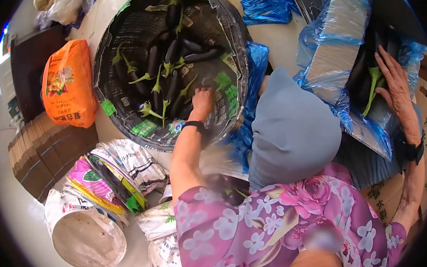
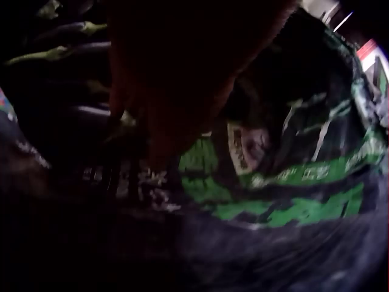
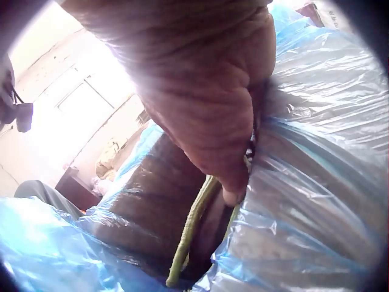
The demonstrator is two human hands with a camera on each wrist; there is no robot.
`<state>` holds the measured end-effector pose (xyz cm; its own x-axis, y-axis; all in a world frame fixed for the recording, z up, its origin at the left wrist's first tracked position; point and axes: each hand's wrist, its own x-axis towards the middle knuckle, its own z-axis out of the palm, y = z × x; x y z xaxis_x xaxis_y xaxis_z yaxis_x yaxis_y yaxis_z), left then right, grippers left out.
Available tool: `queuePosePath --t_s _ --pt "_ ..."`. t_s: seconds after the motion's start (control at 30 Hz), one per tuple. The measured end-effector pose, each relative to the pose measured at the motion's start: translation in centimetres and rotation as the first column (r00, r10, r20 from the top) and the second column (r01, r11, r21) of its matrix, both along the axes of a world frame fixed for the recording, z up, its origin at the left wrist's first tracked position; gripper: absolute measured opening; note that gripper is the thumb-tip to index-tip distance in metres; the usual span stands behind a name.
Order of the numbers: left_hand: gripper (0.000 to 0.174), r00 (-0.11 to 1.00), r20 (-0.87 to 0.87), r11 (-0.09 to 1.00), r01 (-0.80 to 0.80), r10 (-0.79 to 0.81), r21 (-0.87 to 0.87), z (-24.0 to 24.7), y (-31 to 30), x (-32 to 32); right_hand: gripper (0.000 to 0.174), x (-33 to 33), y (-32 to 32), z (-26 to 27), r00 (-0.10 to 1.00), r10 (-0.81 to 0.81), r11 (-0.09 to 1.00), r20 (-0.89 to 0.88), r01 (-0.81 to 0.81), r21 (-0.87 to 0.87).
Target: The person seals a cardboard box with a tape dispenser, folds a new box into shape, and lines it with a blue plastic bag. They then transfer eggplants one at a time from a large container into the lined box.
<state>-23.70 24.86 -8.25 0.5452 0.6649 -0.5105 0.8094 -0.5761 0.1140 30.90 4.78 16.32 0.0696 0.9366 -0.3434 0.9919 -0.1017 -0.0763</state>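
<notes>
While your left hand [image 1: 201, 102] reaches down into the round basket [image 1: 126, 35], at the near edge of the eggplant pile [image 1: 171, 67] that lies in it, the views are too dark and blurred there, so I cannot tell if its fingers grip anything. Your right hand [image 1: 395, 83] rests with straight, relaxed fingers on the packed eggplants [image 1: 361, 76] inside the blue-lined box [image 1: 333, 48], well apart from the basket.
</notes>
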Motion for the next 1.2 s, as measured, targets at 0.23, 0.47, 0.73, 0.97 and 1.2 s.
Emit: queuePosePath --t_s 0.23,0.47,0.73,0.97,1.2 --pt "0.022 0.820 0.336 0.886 -0.433 0.464 -0.166 11.0 6.2 2.3 0.096 0.8 -1.0 0.1 0.998 -0.048 0.999 -0.027 0.048 0.003" --pt "0.019 0.139 0.917 0.925 -0.129 0.375 -0.358 28.1 6.3 14.5 0.101 3.3 -3.2 0.0 0.999 -0.019 0.997 -0.035 0.021 0.076" --pt "0.019 0.150 0.956 0.966 -0.093 0.252 -0.240 37.6 5.1 20.9 0.096 3.1 -3.7 -0.4 0.999 -0.011 0.986 -0.039 0.017 0.164" --pt "0.017 0.055 0.997 0.939 0.337 0.058 -0.073 36.3 -0.3 29.7 0.092 3.0 -4.2 -0.8 0.998 -0.035 0.982 -0.048 0.043 0.183" --pt "0.031 0.157 0.623 0.383 0.890 -0.767 0.248 31.8 -1.0 40.0 0.091 3.0 -4.0 -0.8 0.998 -0.038 0.980 -0.052 0.047 0.194"
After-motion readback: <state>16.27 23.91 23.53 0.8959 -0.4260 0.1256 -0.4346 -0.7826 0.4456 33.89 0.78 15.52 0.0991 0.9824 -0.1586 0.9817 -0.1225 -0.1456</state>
